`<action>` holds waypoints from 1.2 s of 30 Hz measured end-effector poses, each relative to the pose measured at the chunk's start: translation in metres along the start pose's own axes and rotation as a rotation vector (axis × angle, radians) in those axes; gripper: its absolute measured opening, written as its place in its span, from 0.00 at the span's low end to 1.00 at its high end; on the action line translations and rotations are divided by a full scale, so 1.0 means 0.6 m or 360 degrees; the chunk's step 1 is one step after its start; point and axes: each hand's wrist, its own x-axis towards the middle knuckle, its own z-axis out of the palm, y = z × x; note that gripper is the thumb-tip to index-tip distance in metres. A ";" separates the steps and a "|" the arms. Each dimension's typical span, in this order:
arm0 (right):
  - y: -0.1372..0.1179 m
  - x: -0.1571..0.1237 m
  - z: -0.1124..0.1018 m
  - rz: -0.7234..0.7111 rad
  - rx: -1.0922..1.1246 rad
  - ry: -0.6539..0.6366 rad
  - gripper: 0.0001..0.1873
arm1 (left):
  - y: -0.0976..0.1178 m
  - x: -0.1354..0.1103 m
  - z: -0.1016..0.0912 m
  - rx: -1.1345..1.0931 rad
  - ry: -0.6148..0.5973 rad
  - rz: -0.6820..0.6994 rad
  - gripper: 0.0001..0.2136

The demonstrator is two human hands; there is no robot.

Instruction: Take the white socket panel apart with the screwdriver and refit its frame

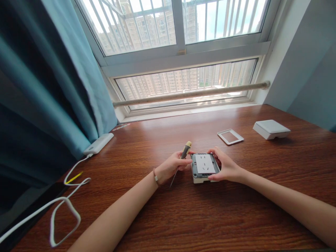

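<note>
My left hand (175,166) is closed around a screwdriver (186,151), whose yellow-and-grey handle points up and away while the thin shaft slants down toward the table. Its fingertips come up to the left edge of a wall socket (204,163). This socket has a white face with plug slots and a grey frame, and it sits on a white back box (199,180). From the right, my right hand (225,166) grips the socket, with the thumb at the near edge and the fingers at the far corner.
A white cover frame (230,137) lies beyond my right hand. Farther right is a white square box (271,128). At the left, a white power strip (98,144) trails a white cable (65,203) beside a yellow strip (74,177). Curtain and window border the wooden table (162,217).
</note>
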 end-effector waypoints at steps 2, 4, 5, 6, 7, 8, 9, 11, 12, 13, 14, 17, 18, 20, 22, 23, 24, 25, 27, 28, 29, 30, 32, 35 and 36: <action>0.000 0.000 -0.001 -0.0004 -0.0004 -0.0003 0.36 | -0.001 0.002 0.001 -0.0004 0.0009 -0.0015 0.26; 0.000 0.001 -0.001 0.0001 0.0006 -0.0013 0.36 | -0.002 0.004 0.002 0.0009 0.0030 -0.0023 0.26; 0.000 0.000 -0.002 0.0004 0.0010 -0.0020 0.36 | -0.002 0.004 0.003 0.0021 0.0044 -0.0018 0.25; 0.000 0.000 -0.002 0.0006 0.0011 -0.0028 0.37 | -0.002 0.005 0.004 0.0033 0.0057 -0.0010 0.25; 0.000 0.000 -0.002 0.0004 0.0008 -0.0034 0.37 | -0.002 0.005 0.005 0.0043 0.0068 -0.0002 0.24; 0.000 0.000 -0.002 0.0000 0.0004 -0.0040 0.37 | -0.002 0.005 0.006 0.0053 0.0078 0.0002 0.23; 0.001 -0.001 -0.001 -0.0004 0.0000 -0.0048 0.38 | -0.001 0.005 0.007 0.0062 0.0087 0.0003 0.22; 0.002 -0.001 -0.001 -0.0009 -0.0001 -0.0056 0.39 | -0.002 0.005 0.008 0.0079 0.0104 -0.0003 0.21; 0.003 0.000 -0.001 -0.0011 0.0006 -0.0059 0.39 | -0.002 0.005 0.009 0.0088 0.0109 -0.0003 0.21; 0.003 0.000 -0.001 -0.0014 0.0010 -0.0061 0.40 | -0.002 0.005 0.009 0.0096 0.0114 0.0003 0.21; 0.003 0.000 -0.002 -0.0016 0.0006 -0.0065 0.40 | -0.003 0.004 0.010 0.0104 0.0117 0.0009 0.21; 0.004 0.001 -0.007 -0.0015 -0.0048 -0.0100 0.44 | -0.003 0.004 0.010 0.0115 0.0117 0.0024 0.21; 0.005 0.001 -0.008 -0.0003 -0.0078 -0.0119 0.45 | -0.002 0.003 0.010 0.0118 0.0118 0.0022 0.21; 0.006 0.001 -0.012 0.0036 -0.0136 -0.0162 0.50 | -0.001 0.002 0.010 0.0129 0.0122 0.0021 0.22; 0.007 0.002 -0.015 0.0063 -0.0200 -0.0198 0.54 | -0.001 0.002 0.010 0.0139 0.0123 0.0020 0.21; 0.007 0.002 -0.016 0.0065 -0.0228 -0.0217 0.55 | 0.000 0.001 0.010 0.0138 0.0131 0.0020 0.21; 0.007 0.002 -0.017 0.0060 -0.0252 -0.0233 0.55 | 0.000 0.000 0.011 0.0128 0.0157 0.0024 0.21; 0.006 0.002 -0.018 0.0052 -0.0275 -0.0249 0.55 | 0.002 0.000 0.011 0.0103 0.0204 0.0039 0.20; 0.005 0.002 -0.019 0.0045 -0.0308 -0.0266 0.53 | 0.005 -0.002 0.011 0.0004 0.0342 0.0129 0.18; 0.004 0.002 -0.020 0.0049 -0.0317 -0.0270 0.52 | 0.008 -0.003 0.010 -0.0065 0.0413 0.0207 0.17; 0.003 0.002 -0.020 0.0057 -0.0320 -0.0271 0.51 | 0.012 -0.004 0.009 -0.0139 0.0473 0.0297 0.15; 0.003 0.002 -0.020 0.0065 -0.0317 -0.0269 0.51 | 0.016 -0.005 0.008 -0.0214 0.0513 0.0384 0.14; 0.004 0.001 -0.019 0.0074 -0.0296 -0.0264 0.50 | 0.024 -0.007 0.003 -0.0342 0.0540 0.0531 0.11; 0.006 0.001 -0.019 0.0068 -0.0263 -0.0260 0.49 | 0.033 -0.010 -0.004 -0.0440 0.0511 0.0668 0.13; 0.007 0.001 -0.019 0.0069 -0.0252 -0.0262 0.49 | 0.034 -0.011 -0.005 -0.0437 0.0499 0.0700 0.14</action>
